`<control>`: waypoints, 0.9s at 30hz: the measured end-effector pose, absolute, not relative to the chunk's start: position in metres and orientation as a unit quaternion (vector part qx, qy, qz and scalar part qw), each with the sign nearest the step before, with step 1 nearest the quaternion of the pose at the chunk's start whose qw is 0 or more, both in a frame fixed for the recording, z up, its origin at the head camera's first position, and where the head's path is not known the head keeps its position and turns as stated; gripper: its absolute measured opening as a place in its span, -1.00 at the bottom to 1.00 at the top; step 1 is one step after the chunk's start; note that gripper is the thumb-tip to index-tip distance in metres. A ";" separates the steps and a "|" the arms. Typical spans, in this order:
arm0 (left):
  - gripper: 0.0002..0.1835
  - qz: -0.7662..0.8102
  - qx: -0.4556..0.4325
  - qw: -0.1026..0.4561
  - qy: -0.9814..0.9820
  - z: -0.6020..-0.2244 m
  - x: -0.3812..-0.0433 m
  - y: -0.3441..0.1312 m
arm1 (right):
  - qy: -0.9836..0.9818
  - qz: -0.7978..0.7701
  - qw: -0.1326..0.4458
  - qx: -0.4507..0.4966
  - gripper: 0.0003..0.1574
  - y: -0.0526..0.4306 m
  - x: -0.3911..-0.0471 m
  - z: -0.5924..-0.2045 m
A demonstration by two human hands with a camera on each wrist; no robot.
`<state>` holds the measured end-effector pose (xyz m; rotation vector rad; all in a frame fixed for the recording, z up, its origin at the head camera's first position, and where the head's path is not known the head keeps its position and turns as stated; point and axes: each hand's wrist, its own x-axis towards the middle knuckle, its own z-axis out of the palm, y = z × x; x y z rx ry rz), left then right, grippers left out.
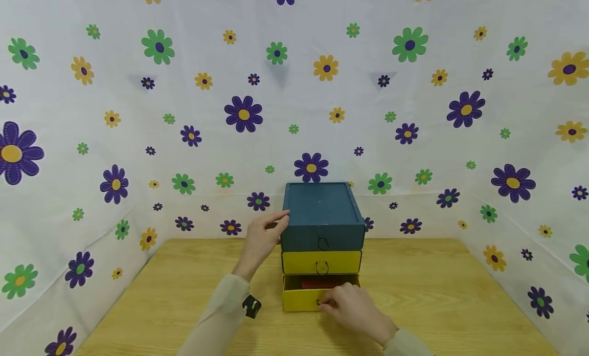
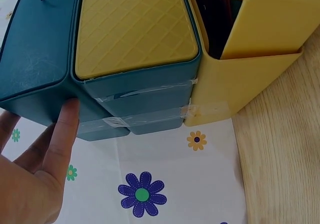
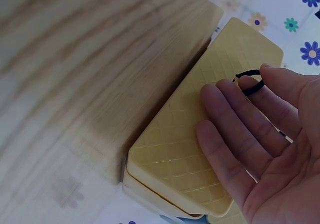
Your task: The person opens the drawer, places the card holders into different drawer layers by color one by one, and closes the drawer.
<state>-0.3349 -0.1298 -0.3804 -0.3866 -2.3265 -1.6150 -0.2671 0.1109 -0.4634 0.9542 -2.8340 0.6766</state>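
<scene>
A stacked drawer unit (image 1: 322, 205) stands on the table, with a blue top drawer (image 1: 299, 238) and yellow drawers under it. The bottom yellow drawer (image 1: 299, 301) is pulled partly out, and a red object (image 1: 317, 284) shows inside. My right hand (image 1: 352, 307) is at this drawer's front; thumb and index finger pinch its black loop pull (image 3: 246, 73), the other fingers lying near the quilted yellow face. My left hand (image 1: 259, 241) touches the left side of the blue top drawer, its fingers nearly straight. In the left wrist view, one fingertip (image 2: 70, 108) meets the blue side wall.
The wooden table (image 1: 414, 289) stretches to both sides of the unit. A white flower-patterned cloth (image 1: 193, 156) hangs behind and at the sides. Clear tape (image 2: 145, 91) runs across the side of the stacked drawers. The middle yellow drawer (image 1: 296, 262) is closed.
</scene>
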 end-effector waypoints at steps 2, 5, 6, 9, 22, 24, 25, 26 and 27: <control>-0.63 -0.561 -0.134 0.144 -0.804 -0.382 -0.335 -0.130 | -0.923 0.224 0.041 0.311 -0.83 0.111 -0.268 -0.464; -0.62 -0.563 -0.137 0.148 -0.801 -0.383 -0.334 -0.130 | -0.923 0.227 0.043 0.307 -0.84 0.110 -0.270 -0.465; -0.61 -0.563 -0.138 0.148 -0.801 -0.383 -0.334 -0.130 | -0.924 0.227 0.042 0.306 -0.84 0.110 -0.271 -0.466; -0.60 -0.561 -0.137 0.146 -0.803 -0.383 -0.334 -0.130 | -0.926 0.224 0.042 0.302 -0.83 0.110 -0.274 -0.467; -0.64 -0.572 -0.135 0.125 -0.799 -0.378 -0.335 -0.126 | -0.930 0.205 0.066 0.297 -0.80 0.112 -0.283 -0.471; -0.64 -0.571 -0.135 0.129 -0.800 -0.379 -0.334 -0.126 | -0.930 0.207 0.057 0.297 -0.79 0.112 -0.284 -0.471; -0.64 -0.571 -0.134 0.131 -0.800 -0.379 -0.334 -0.127 | -0.930 0.208 0.054 0.298 -0.79 0.111 -0.284 -0.471; -0.65 -0.570 -0.132 0.133 -0.800 -0.379 -0.334 -0.128 | -0.929 0.211 0.050 0.300 -0.79 0.111 -0.285 -0.471; -0.65 -0.569 -0.131 0.136 -0.800 -0.379 -0.334 -0.128 | -0.929 0.213 0.045 0.301 -0.78 0.110 -0.285 -0.470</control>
